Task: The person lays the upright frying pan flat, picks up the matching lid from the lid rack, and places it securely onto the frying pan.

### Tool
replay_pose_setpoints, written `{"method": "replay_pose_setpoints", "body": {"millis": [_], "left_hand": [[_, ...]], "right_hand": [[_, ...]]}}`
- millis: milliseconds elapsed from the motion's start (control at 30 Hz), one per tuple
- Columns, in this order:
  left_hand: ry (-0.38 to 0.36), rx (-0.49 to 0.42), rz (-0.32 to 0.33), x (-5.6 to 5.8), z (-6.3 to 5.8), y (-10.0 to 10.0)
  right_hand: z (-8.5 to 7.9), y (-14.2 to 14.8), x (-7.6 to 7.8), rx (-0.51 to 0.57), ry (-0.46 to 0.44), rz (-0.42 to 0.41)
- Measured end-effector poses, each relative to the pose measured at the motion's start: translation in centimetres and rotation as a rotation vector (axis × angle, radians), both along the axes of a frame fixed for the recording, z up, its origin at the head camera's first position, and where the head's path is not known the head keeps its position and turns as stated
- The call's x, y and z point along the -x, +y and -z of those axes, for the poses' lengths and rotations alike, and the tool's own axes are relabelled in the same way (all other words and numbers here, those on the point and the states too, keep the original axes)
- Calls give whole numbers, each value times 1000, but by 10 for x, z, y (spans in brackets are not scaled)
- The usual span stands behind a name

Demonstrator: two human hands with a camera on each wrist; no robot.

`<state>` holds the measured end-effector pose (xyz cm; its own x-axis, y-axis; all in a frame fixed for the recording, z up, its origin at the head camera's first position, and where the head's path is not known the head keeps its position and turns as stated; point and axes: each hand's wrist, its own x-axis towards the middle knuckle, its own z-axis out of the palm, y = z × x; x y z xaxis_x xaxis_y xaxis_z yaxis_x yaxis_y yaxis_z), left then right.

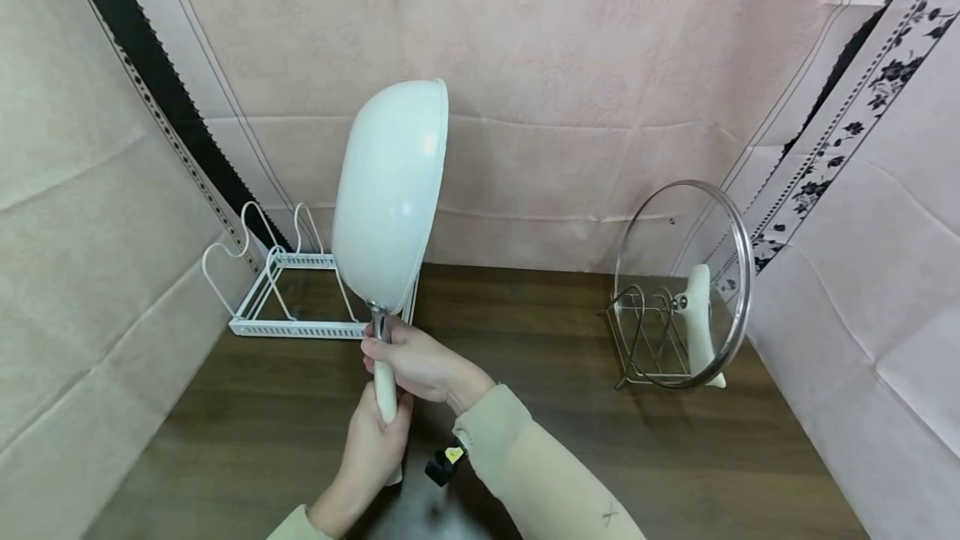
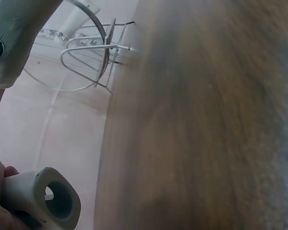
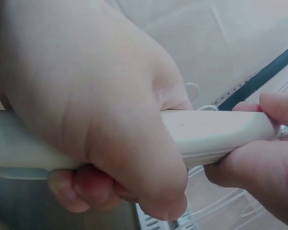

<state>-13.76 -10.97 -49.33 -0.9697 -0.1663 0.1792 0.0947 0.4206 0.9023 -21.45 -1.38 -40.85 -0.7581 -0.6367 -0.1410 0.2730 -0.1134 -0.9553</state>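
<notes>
A deep white frying pan (image 1: 390,198) stands upright on its edge in the air, its rounded outside turned toward the left in the head view. My left hand (image 1: 375,438) grips the lower part of its pale handle (image 3: 221,129). Above it, close to the pan body, my right hand (image 1: 420,363) holds the same handle near the metal collar. In the right wrist view the left hand (image 3: 105,105) fills the foreground, and the right hand (image 3: 264,148) pinches the handle's narrow end. The hollow handle end (image 2: 57,199) shows in the left wrist view.
Behind the pan at the left stands a white wire rack (image 1: 300,329) with tall loops, partly hidden by the pan. At the right, a glass lid (image 1: 742,307) with a steel rim and white handle leans upright in a small wire stand (image 1: 652,377). Pale cloth walls (image 1: 525,107) surround the wooden tabletop (image 1: 540,340).
</notes>
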Motion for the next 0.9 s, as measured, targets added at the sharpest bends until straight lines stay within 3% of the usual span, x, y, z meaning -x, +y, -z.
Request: {"method": "replay_pose_setpoints", "body": {"millis": [367,567,700,900], "left_hand": [[117,3,-5,-6,-13,9],[178,3,26,-9,-21,16],[170,-36,62,-12,-22,24],[100,-72,148,-16,-19,37]], "right_hand": [[-21,14,-15,23,111,-44],[-31,23,-20,33,146,-56],[-32,34,-22,58,157,-54],[-22,56,-20,130,113,-6]]}}
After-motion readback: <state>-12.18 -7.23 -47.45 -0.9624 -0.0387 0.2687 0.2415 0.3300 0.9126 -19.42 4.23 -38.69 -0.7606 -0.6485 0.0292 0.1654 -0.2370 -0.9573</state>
